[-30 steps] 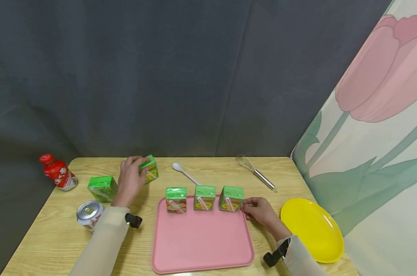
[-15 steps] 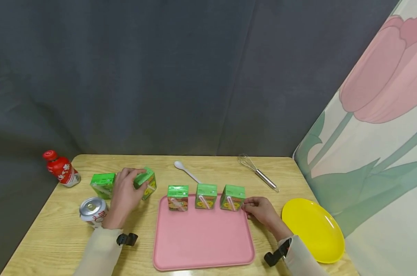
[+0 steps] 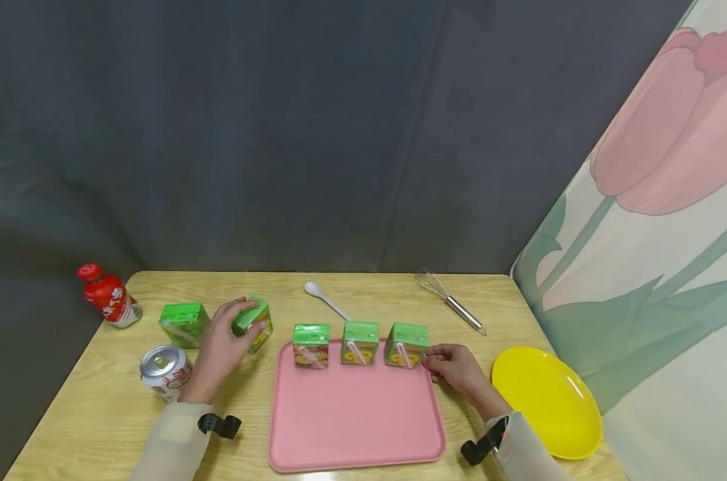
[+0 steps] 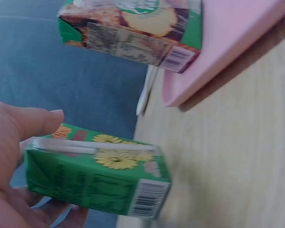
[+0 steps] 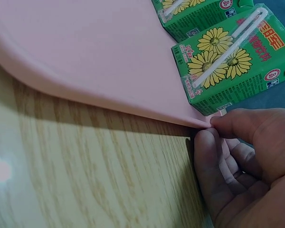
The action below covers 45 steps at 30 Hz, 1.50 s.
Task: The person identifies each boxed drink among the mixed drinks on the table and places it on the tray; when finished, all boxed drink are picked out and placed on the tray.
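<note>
My left hand (image 3: 219, 341) grips a green drink carton (image 4: 92, 185) with yellow flowers and a straw on its side, left of the pink tray (image 3: 357, 417). The thumb lies along one side of that carton and the fingers along the other. My right hand (image 3: 458, 372) pinches the tray's rim at the far right corner, thumb and forefinger meeting on it in the right wrist view. Along the tray's far edge stand three more cartons in a row: a brown-fronted carton (image 3: 311, 349), a flowered middle carton (image 3: 359, 345) and a flowered right carton (image 5: 223, 61).
Left of my left hand is another green carton (image 3: 183, 327), with a silver-topped drink can (image 3: 164, 369) nearer me and a red bottle (image 3: 111, 299) at the table's left edge. Behind the tray lie a white spoon (image 3: 327, 298) and a whisk (image 3: 454, 306). A yellow plate (image 3: 546, 401) sits at right.
My left hand has drawn its carton toward me and slightly left, from near the table's far edge. The right hand stays at the tray corner, and the three cartons there have not moved.
</note>
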### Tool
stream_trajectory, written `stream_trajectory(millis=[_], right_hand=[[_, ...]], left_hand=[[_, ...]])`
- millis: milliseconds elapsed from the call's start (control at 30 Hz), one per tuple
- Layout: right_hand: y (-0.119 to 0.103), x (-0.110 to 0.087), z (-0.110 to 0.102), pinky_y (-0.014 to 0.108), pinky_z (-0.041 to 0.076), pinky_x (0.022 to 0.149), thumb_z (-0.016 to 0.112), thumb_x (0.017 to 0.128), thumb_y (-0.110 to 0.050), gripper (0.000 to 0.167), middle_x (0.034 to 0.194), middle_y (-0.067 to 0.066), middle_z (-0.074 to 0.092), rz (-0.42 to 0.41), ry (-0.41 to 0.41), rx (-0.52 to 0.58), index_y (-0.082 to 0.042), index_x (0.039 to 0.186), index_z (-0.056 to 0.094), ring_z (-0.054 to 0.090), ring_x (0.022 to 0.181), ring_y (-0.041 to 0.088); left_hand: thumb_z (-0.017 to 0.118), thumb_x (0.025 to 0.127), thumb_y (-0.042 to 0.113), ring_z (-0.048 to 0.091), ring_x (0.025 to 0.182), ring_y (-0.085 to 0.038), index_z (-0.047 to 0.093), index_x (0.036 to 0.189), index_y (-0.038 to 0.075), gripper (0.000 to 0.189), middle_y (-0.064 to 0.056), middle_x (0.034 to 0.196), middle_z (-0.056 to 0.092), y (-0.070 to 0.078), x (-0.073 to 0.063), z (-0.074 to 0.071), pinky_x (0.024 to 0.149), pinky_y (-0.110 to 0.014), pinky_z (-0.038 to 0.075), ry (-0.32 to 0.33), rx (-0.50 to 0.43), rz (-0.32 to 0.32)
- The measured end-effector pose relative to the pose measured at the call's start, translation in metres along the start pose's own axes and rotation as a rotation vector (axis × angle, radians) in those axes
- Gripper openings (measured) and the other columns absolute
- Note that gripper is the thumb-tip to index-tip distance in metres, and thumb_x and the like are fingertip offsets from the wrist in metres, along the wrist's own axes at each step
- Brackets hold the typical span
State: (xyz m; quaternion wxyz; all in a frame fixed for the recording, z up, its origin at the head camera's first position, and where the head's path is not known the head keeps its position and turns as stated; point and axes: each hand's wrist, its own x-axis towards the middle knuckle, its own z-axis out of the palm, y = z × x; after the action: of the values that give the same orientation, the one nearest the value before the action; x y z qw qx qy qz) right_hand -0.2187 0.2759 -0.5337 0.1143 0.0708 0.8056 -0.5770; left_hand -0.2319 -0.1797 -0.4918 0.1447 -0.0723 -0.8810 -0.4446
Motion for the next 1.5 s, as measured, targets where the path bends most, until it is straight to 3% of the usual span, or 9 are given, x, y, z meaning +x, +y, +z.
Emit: stream_trajectory(millis=[133, 467, 633, 767, 900, 1033, 1200, 1333, 1500], right_hand=[[0.001, 0.0, -0.001, 0.032, 0.058, 0.065, 0.07, 0.095, -0.006, 0.028, 0.092, 0.013, 0.07, -0.012, -0.009, -0.001, 0.013, 0.115, 0.065, 0.065, 0.075, 0.019], [0.005, 0.0, -0.001, 0.032, 0.058, 0.066, 0.069, 0.096, -0.005, 0.028, 0.093, 0.013, 0.07, -0.008, -0.019, 0.015, 0.013, 0.116, 0.064, 0.065, 0.075, 0.019], [0.006, -0.001, -0.001, 0.031, 0.058, 0.065, 0.068, 0.095, -0.003, 0.027, 0.093, 0.014, 0.07, -0.018, -0.019, 0.013, 0.015, 0.115, 0.063, 0.065, 0.076, 0.018], [0.007, 0.0, -0.002, 0.031, 0.058, 0.066, 0.069, 0.095, -0.004, 0.028, 0.093, 0.014, 0.07, -0.016, -0.013, 0.007, 0.014, 0.115, 0.063, 0.065, 0.076, 0.018], [0.006, 0.0, -0.003, 0.032, 0.058, 0.066, 0.07, 0.095, -0.005, 0.026, 0.093, 0.013, 0.069, -0.001, 0.007, 0.011, 0.012, 0.114, 0.065, 0.065, 0.075, 0.019], [0.005, 0.001, -0.003, 0.032, 0.058, 0.066, 0.071, 0.094, -0.005, 0.026, 0.093, 0.013, 0.069, -0.005, 0.02, 0.001, 0.012, 0.113, 0.066, 0.065, 0.075, 0.019], [0.005, 0.002, -0.001, 0.032, 0.058, 0.066, 0.071, 0.094, -0.006, 0.027, 0.094, 0.012, 0.069, -0.011, 0.01, -0.001, 0.012, 0.114, 0.066, 0.065, 0.076, 0.019], [0.005, 0.002, -0.001, 0.031, 0.058, 0.066, 0.07, 0.094, -0.005, 0.027, 0.093, 0.013, 0.069, -0.012, 0.005, -0.003, 0.012, 0.114, 0.065, 0.065, 0.076, 0.019], [0.004, 0.003, 0.0, 0.031, 0.058, 0.067, 0.07, 0.095, -0.005, 0.026, 0.093, 0.013, 0.069, -0.007, 0.009, -0.01, 0.011, 0.114, 0.065, 0.066, 0.075, 0.019]], left_hand=[[0.076, 0.094, 0.012, 0.05, 0.126, -0.042, 0.062, 0.136, 0.008, 0.044, -0.022, 0.139, 0.051, -0.007, -0.001, 0.006, 0.101, -0.061, 0.04, 0.015, -0.022, -0.007], [0.079, 0.091, 0.012, 0.059, 0.118, -0.037, 0.071, 0.125, 0.011, 0.036, -0.015, 0.129, 0.063, -0.005, -0.01, 0.007, 0.092, -0.056, 0.049, 0.128, 0.079, 0.088], [0.08, 0.09, 0.016, 0.063, 0.112, -0.029, 0.074, 0.123, 0.017, 0.033, -0.007, 0.127, 0.065, 0.009, -0.02, -0.006, 0.078, -0.046, 0.053, 0.125, 0.119, 0.165], [0.083, 0.086, 0.014, 0.066, 0.101, -0.022, 0.076, 0.117, 0.019, 0.033, -0.002, 0.122, 0.067, 0.028, -0.028, -0.018, 0.064, -0.034, 0.052, 0.118, 0.129, 0.295], [0.085, 0.082, 0.008, 0.067, 0.102, -0.019, 0.077, 0.114, 0.02, 0.035, 0.002, 0.12, 0.068, 0.048, -0.033, -0.024, 0.074, -0.025, 0.053, 0.036, 0.063, 0.456], [0.084, 0.082, 0.008, 0.066, 0.108, -0.017, 0.076, 0.114, 0.024, 0.037, 0.005, 0.121, 0.066, 0.068, -0.037, -0.016, 0.086, -0.027, 0.053, -0.102, -0.04, 0.548], [0.083, 0.086, 0.012, 0.065, 0.108, -0.015, 0.077, 0.114, 0.024, 0.031, 0.006, 0.123, 0.066, 0.086, -0.042, 0.014, 0.082, -0.034, 0.055, -0.263, -0.163, 0.569], [0.083, 0.087, 0.018, 0.061, 0.117, -0.013, 0.077, 0.113, 0.028, 0.028, 0.01, 0.129, 0.063, 0.094, -0.045, 0.043, 0.089, -0.036, 0.053, -0.373, -0.187, 0.551], [0.081, 0.09, 0.019, 0.06, 0.115, -0.009, 0.075, 0.116, 0.026, 0.027, 0.011, 0.127, 0.063, 0.096, -0.045, 0.077, 0.088, -0.031, 0.053, -0.49, -0.232, 0.568]])
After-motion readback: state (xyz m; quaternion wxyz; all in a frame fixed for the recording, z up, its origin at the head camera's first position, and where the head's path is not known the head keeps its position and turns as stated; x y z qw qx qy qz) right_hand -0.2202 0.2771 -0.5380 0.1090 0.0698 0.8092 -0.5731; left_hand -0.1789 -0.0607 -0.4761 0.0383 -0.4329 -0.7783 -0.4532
